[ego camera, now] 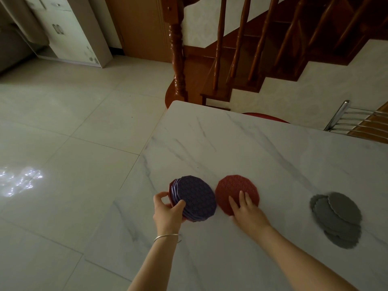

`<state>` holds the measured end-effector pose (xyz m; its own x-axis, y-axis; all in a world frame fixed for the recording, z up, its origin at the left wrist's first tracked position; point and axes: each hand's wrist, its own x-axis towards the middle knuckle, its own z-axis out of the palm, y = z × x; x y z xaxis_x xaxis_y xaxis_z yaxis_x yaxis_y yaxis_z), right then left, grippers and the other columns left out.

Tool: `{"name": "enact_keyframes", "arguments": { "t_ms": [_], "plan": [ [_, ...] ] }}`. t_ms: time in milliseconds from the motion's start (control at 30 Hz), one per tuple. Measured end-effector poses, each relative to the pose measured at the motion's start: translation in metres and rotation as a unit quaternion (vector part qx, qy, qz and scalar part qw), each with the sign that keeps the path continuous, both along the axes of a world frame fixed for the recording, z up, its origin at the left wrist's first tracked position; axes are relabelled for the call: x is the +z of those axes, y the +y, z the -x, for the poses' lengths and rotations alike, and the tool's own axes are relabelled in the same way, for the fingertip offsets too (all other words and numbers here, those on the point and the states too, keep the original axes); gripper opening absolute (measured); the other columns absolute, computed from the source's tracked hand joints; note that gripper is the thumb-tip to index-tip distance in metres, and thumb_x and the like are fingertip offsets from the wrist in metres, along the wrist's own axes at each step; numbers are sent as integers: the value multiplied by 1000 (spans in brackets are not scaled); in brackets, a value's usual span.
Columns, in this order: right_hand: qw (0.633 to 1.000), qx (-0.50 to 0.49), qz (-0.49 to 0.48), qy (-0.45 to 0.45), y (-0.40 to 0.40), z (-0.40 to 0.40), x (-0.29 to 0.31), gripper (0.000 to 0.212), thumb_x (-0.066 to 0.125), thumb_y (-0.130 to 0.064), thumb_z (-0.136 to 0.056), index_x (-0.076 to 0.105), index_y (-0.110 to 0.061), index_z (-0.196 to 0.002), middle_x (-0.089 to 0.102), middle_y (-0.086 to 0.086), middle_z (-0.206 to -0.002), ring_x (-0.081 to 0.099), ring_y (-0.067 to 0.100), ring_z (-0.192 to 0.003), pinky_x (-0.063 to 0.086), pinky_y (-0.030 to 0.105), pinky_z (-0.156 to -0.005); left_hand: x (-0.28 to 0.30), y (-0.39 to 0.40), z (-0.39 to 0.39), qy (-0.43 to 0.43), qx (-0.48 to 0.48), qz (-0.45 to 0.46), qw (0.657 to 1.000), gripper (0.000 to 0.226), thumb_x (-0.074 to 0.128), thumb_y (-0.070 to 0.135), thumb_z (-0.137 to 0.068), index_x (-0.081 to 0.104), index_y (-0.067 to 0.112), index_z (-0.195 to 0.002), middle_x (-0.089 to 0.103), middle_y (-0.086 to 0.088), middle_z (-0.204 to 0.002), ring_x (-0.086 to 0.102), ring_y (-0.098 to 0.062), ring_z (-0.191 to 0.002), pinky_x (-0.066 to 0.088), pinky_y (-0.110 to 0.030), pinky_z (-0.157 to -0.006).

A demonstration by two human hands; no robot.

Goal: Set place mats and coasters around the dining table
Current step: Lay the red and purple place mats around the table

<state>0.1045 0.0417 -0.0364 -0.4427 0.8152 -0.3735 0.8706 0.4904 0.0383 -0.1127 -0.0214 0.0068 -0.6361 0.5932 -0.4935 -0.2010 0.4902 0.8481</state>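
1. the left hand (168,208) is curled round a stack of round mats (194,199), thumb on the near face and fingers behind; the stack is held tilted on edge at the left edge of the marble table (252,143), and i cannot tell whether its lower rim touches the top
2. the top mat of that stack is purple with a fine embossed pattern; several purple edges fan out behind it, and a reddish one shows at the very back, nearest the left fingers
3. a silver bangle (167,237) sits on the left wrist, just below the hand
4. the right hand (244,206) lies flat with fingers straight and slightly spread, pressing on a red mat (235,189); it grips nothing
5. the red mat lies flat on the table, under the right fingertips and stretching away from them, just beside the stack in the left hand with a narrow gap between
6. well to the right of the right hand, a loose pile of grey scalloped coasters (338,217) lies overlapped on the table, touched by neither hand
7. beyond both hands, past the far table edge, stand a wooden staircase (262,49) with turned balusters, a red seat (266,117) tucked under the edge, and a metal chair back (352,120) to the far right
8. left of the left hand is glossy tiled floor (63,133), with a pale cabinet (71,32) at its far end
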Motion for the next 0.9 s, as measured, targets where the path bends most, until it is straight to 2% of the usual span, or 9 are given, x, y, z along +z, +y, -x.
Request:
{"name": "enact_keyframes", "arguments": {
  "t_ms": [67,100,133,200,300,467,567,667,900],
  "plan": [
    [998,16,-60,-24,-2,0,6,54,82,-25,-57,69,-6,-106,66,36,-97,67,45,-87,58,36,-46,1,0,0,-4,0,1,1000,47,68,5,-74,47,20,-114,63,-9,-82,66,-21,-74,59,-36,-53],
    [994,36,-98,-11,-1,0,7,47,79,-17,-58,71,-5,-102,68,35,-90,69,42,-79,55,33,-40,1,1,1,-5,0,2,1000,48,68,5,-74,48,20,-114,63,-9,-82,66,-21,-74,59,-35,-52],
    [992,49,-112,13,0,1,8,44,74,-9,-62,68,-2,-106,66,37,-92,69,43,-80,56,34,-42,1,1,1,-5,0,3,1000,48,68,5,-74,48,20,-114,63,-9,-82,66,-21,-74,58,-34,-50],
    [991,19,-82,101,5,5,15,52,61,0,-79,48,4,-129,52,42,-119,59,46,-107,59,42,-69,3,1,0,-6,-1,4,1000,48,68,5,-73,47,20,-114,63,-9,-82,66,-21,-74,58,-34,-50],
    [962,-115,-98,227,10,18,35,55,41,-10,-94,21,-7,-145,34,17,-148,46,25,-128,49,36,-92,5,2,-2,-10,0,6,1000,48,68,4,-73,48,20,-114,63,-9,-82,66,-22,-73,59,-35,-51],
    [888,-227,-105,386,0,62,72,45,45,-2,-88,44,-13,-132,66,11,-117,65,29,-89,49,35,-68,6,4,-3,-11,10,13,1000,47,68,6,-73,48,19,-114,64,-9,-81,65,-20,-71,58,-34,-51],
    [897,-137,-7,419,-22,87,64,53,40,-4,-91,37,-26,-139,55,-4,-133,58,17,-108,48,30,-89,5,3,-4,-21,16,12,1000,45,67,7,-76,48,19,-115,65,-12,-84,67,-22,-73,59,-34,-52],
    [915,-84,89,384,-36,98,48,47,37,-4,-94,39,-19,-139,40,6,-147,36,18,-134,31,29,-109,7,3,-3,-43,35,6,998,35,64,17,-81,49,21,-112,67,-13,-86,69,-25,-77,57,-32,-50],
    [900,-98,102,413,-30,87,41,43,38,-3,-93,50,-18,-132,49,1,-140,41,12,-130,33,25,-109,0,4,1,-76,-40,22,996,27,74,15,-76,57,14,-97,69,-19,-97,69,-29,-85,58,-35,-58]
  ]
}}
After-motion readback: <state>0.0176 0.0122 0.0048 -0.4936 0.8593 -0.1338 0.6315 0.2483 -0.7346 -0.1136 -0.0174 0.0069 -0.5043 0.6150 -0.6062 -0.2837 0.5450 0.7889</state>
